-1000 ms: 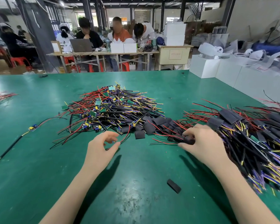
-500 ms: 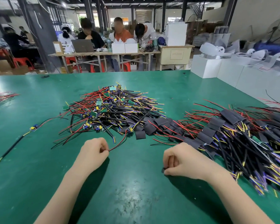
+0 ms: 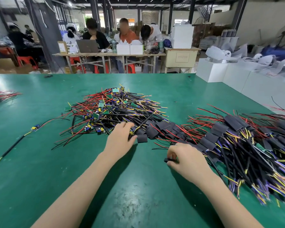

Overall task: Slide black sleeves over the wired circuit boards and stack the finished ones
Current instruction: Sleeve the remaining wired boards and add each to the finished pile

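Note:
A tangled pile of bare wired circuit boards (image 3: 115, 109) lies on the green table (image 3: 39, 178) ahead of me. My left hand (image 3: 120, 137) reaches into the pile's near edge, fingers curled around a wired board (image 3: 132, 132) there. Loose black sleeves (image 3: 156, 129) lie flat just right of that hand. My right hand (image 3: 186, 158) pinches one black sleeve (image 3: 169, 160) just above the table. To the right spreads the stack of sleeved boards (image 3: 237, 139) with their wires fanned out.
A single wired board (image 3: 35, 127) with a long black lead lies apart at the left. A few red wires (image 3: 5, 94) sit at the far left edge. White boxes (image 3: 220, 71) stand beyond the table's right corner. People work at a far bench.
My left hand has gone forward from the table into the near edge of the bare-board pile. My right hand, which had picked the loose sleeve off the table, has lifted slightly with it.

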A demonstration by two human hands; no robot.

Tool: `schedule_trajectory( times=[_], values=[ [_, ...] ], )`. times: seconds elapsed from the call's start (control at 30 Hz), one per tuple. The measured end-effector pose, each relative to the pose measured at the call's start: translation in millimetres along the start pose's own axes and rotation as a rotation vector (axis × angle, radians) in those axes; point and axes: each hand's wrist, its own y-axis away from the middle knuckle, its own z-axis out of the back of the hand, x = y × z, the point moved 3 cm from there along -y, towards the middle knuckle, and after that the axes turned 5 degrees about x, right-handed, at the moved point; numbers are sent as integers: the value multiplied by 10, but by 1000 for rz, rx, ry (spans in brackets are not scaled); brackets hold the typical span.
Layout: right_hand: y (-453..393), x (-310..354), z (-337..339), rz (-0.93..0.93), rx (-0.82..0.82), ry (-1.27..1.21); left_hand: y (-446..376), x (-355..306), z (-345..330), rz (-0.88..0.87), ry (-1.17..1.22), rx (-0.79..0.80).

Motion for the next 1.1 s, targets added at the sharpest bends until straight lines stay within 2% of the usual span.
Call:
schedule_trajectory(
  times=[0.07, 0.17, 0.4, 0.47, 0.63, 0.73, 0.8, 0.9, 1.0, 1.1],
  values=[
    [-17, -53, -15, -69, -74, 74, -110, -36, -92, 37, -37, 28],
    [-35, -119, -27, -108, -120, 11, -232, -31, -164, 92, 16, 30],
    [-50, -123, -28, -109, -168, -64, -181, 212, 312, 276, 682, -156],
    [-54, -125, -4, -119, -193, -84, -50, 331, 476, 305, 734, -182],
    [-244, -153, 61, -116, -259, -124, 265, 539, 514, 423, 788, -24],
    [-547, -200, 75, -36, -206, -83, 434, 583, 377, 423, 784, 70],
    [-783, -249, 83, 37, -154, -51, 496, 580, 316, 349, 655, 89],
    [-1103, -309, 101, 109, 45, 2, 531, 538, 295, 266, 524, 87],
    [-1288, -359, 119, 119, 232, 37, 540, 537, 295, 261, 520, 80],
    [-1364, -403, 170, 88, 274, 22, 549, 547, 276, 277, 539, 84]
  ],
)
